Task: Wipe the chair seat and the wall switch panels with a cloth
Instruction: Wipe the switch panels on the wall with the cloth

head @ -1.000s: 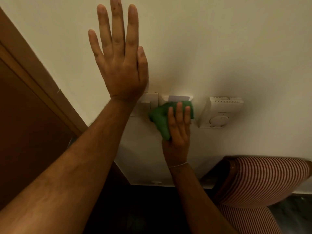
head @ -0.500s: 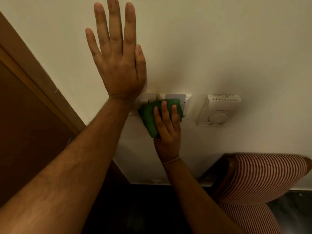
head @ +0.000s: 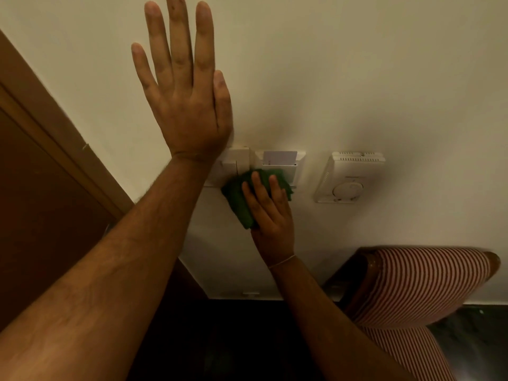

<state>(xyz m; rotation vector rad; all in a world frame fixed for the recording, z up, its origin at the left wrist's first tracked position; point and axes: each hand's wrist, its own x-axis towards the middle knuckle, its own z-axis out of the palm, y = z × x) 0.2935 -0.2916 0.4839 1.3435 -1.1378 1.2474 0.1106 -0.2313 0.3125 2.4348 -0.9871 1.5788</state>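
My right hand (head: pixel 270 215) presses a green cloth (head: pixel 239 199) against the lower part of two white switch panels on the cream wall. The left panel (head: pixel 233 160) is partly hidden by my left wrist. The right panel (head: pixel 280 160) holds a pale card in its slot. My left hand (head: pixel 187 97) lies flat on the wall above the panels, fingers spread and holding nothing. The chair (head: pixel 428 281), with red and white striped upholstery and a dark wooden frame, stands at the lower right against the wall.
A white thermostat (head: pixel 349 177) with a round dial is mounted to the right of the panels. A brown wooden door and frame (head: pixel 46 166) fill the left side. Dark floor (head: pixel 242 339) lies below the white skirting.
My right hand slid the cloth left from the card panel toward the gap between the two panels and a little lower. My left hand stayed flat on the wall.
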